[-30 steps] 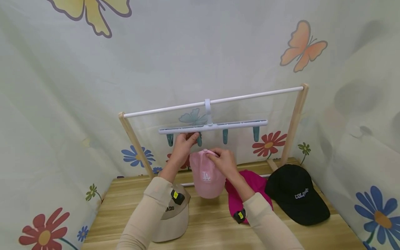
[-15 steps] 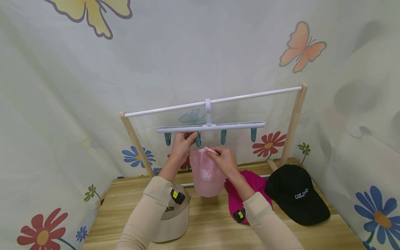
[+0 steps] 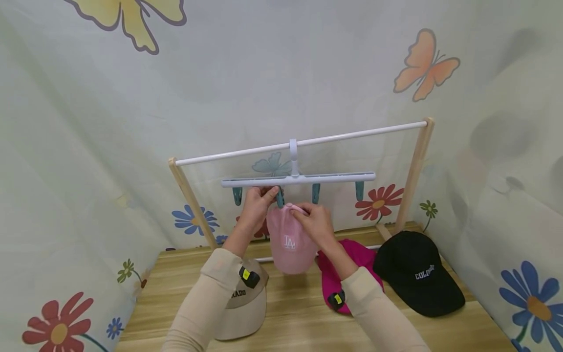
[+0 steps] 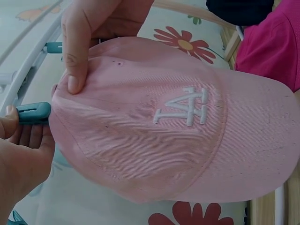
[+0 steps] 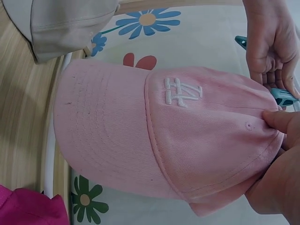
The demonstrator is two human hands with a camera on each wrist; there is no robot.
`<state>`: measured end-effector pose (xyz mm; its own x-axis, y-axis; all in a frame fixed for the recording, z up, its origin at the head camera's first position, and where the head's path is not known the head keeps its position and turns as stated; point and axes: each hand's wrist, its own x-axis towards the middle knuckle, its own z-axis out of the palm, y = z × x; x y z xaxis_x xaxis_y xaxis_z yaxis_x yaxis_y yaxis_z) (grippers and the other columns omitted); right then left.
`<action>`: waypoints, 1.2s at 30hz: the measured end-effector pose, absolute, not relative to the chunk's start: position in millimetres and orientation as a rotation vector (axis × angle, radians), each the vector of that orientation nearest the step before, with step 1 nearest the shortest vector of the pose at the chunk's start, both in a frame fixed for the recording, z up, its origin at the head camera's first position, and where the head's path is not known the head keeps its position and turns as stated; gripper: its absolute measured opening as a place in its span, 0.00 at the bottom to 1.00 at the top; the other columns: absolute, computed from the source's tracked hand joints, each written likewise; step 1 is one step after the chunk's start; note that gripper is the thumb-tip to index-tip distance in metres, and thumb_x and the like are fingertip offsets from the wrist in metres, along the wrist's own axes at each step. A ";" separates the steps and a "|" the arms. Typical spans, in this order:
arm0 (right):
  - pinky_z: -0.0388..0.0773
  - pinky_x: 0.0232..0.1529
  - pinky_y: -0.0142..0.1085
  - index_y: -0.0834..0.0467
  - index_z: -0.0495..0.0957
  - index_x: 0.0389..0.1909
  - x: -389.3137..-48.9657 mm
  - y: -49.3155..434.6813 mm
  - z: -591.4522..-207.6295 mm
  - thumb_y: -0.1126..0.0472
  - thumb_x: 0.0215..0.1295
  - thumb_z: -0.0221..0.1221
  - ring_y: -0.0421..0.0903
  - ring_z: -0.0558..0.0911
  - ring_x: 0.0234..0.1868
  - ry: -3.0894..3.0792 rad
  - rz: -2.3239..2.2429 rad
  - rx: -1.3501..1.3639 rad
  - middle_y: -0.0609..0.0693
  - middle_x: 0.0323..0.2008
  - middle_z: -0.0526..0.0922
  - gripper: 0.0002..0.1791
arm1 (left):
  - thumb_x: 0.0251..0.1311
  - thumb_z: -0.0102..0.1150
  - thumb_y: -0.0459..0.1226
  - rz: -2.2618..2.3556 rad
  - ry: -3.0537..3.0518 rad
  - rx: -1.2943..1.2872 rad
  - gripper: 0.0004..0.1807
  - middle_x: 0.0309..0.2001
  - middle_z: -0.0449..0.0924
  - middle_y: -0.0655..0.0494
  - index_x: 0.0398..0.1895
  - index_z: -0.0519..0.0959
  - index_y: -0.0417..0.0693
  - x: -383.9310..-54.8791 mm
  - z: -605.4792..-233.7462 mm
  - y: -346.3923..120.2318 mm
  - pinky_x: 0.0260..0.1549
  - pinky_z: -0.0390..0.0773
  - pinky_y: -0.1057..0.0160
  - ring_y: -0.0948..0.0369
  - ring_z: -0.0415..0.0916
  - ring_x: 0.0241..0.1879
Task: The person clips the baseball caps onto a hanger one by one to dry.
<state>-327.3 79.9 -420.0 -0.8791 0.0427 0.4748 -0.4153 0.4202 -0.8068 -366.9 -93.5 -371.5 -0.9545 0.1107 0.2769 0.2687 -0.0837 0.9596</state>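
Note:
My right hand [image 3: 315, 222] pinches the crown of a pink baseball cap [image 3: 290, 247] with white LA lettering, and the cap hangs brim down. Up at the hanger, my left hand [image 3: 257, 205] pinches a teal clip [image 3: 280, 197] between thumb and fingers. The clip's lower end meets the top of the cap, as the left wrist view shows with the clip [image 4: 35, 113] right at the crown. This clip belongs to a pale hanger [image 3: 334, 178] hooked over a white rod [image 3: 365, 133].
Other teal clips [image 3: 315, 193] hang along the hanger. On the wooden table [image 3: 290, 313] lie a beige cap [image 3: 244, 318] at left, a magenta cap [image 3: 330, 281] and a black cap [image 3: 415, 274] at right. Wooden posts [image 3: 413, 178] hold up the rod.
My right hand has raised the pink cap slightly, bringing its top up to the clip. My left hand stays on the clip; the hanger has swayed a little.

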 end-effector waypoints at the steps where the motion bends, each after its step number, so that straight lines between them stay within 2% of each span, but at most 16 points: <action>1: 0.82 0.36 0.33 0.60 0.89 0.43 -327.3 79.7 -419.1 0.57 0.66 0.69 0.46 0.86 0.36 -2.254 1.455 0.312 0.54 0.38 0.90 0.12 | 0.71 0.57 0.31 -2.197 -2.046 -0.429 0.12 0.43 0.83 0.46 0.52 0.78 0.32 -366.8 -371.2 -93.3 0.48 0.82 0.64 0.61 0.81 0.42; 11: 0.79 0.34 0.33 0.59 0.90 0.40 -326.7 76.7 -414.8 0.57 0.63 0.71 0.47 0.86 0.35 -2.232 1.412 0.286 0.52 0.35 0.90 0.09 | 0.70 0.57 0.28 -2.225 -2.000 -0.437 0.11 0.42 0.83 0.45 0.52 0.77 0.28 -364.1 -371.6 -93.1 0.45 0.83 0.65 0.61 0.83 0.40; 18: 0.77 0.34 0.31 0.58 0.90 0.41 -325.7 74.8 -412.2 0.57 0.64 0.70 0.45 0.85 0.35 -2.226 1.458 0.236 0.52 0.36 0.91 0.10 | 0.70 0.58 0.29 -2.239 -2.008 -0.436 0.13 0.44 0.82 0.45 0.54 0.77 0.30 -363.1 -372.5 -94.8 0.47 0.83 0.65 0.59 0.83 0.43; 25: 0.75 0.32 0.26 0.59 0.90 0.41 -326.3 74.0 -406.4 0.57 0.64 0.70 0.41 0.82 0.32 -2.176 1.529 0.224 0.53 0.36 0.90 0.10 | 0.70 0.58 0.29 -2.229 -2.004 -0.477 0.13 0.43 0.82 0.47 0.53 0.77 0.29 -363.8 -370.9 -95.4 0.46 0.83 0.65 0.59 0.82 0.42; 36: 0.74 0.31 0.26 0.60 0.90 0.40 -322.5 73.6 -403.1 0.58 0.64 0.70 0.39 0.80 0.31 -2.150 1.568 0.249 0.53 0.35 0.90 0.09 | 0.70 0.59 0.30 -2.198 -2.044 -0.474 0.14 0.44 0.82 0.46 0.55 0.77 0.31 -360.3 -370.6 -97.6 0.47 0.83 0.65 0.59 0.82 0.43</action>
<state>-322.5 73.6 -403.1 -0.8758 0.1233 0.4666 -0.4067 0.3321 -0.8511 -360.3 -97.6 -370.6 -0.9461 0.1350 0.2945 0.2839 -0.0923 0.9544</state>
